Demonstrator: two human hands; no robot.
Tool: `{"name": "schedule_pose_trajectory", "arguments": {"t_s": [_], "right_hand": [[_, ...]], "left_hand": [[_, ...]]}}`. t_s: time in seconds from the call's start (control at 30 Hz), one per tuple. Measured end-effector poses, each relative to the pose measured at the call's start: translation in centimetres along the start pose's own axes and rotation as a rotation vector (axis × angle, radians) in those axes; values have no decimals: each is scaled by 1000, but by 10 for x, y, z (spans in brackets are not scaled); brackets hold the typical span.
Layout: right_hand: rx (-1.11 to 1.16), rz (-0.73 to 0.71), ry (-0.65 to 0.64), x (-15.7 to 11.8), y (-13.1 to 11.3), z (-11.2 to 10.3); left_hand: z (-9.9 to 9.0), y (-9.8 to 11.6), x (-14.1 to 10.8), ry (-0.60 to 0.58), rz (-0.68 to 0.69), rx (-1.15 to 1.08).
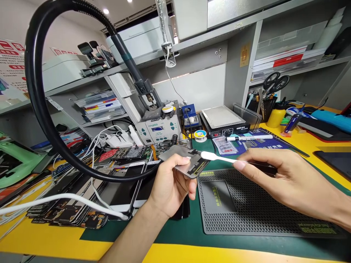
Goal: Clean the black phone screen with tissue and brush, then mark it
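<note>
Nearest is the yellow edge of the table (192, 254), and on it lies a green mat (170, 232). Above this mat, in the middle, the left hand (170, 186) has its grip closed around a thin grey panel (179, 157), with the thumb on the upper face. The panel is in the air, tilted. The right hand (290, 179) comes from the right side, and its grip pinches a white swab (219, 157) between thumb and forefinger. The swab tip is at the right edge of the panel; whether it touches, I cannot tell.

Under the right hand there is a grey mat with holes (246, 223). To the left lie a phone with white frame (124, 186) and a pile of phone parts (65, 197). Farther, a white pen (249, 137) lies near a roll of wire (200, 135). Behind these stand a grey machine (160, 128), a flat heater (225, 117) and a yellow bottle (275, 117).
</note>
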State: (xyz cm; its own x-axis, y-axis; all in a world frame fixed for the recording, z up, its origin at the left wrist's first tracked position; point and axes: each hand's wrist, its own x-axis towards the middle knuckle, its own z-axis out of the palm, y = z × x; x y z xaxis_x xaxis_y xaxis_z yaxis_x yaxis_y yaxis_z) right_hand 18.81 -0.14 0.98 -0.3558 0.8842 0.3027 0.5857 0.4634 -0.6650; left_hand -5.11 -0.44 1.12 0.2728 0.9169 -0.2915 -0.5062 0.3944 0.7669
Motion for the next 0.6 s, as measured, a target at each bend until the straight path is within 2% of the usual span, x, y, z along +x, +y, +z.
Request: {"name": "schedule_pose_trajectory", "arguments": {"t_s": [0.13,0.6], "right_hand": [[-18,42,-18,0,-3,-2],[-43,45,-9,-1,-1,-2]], "left_hand": [[1,0,0,11,7,1],[-2,0,1,-21,17,-16]]}}
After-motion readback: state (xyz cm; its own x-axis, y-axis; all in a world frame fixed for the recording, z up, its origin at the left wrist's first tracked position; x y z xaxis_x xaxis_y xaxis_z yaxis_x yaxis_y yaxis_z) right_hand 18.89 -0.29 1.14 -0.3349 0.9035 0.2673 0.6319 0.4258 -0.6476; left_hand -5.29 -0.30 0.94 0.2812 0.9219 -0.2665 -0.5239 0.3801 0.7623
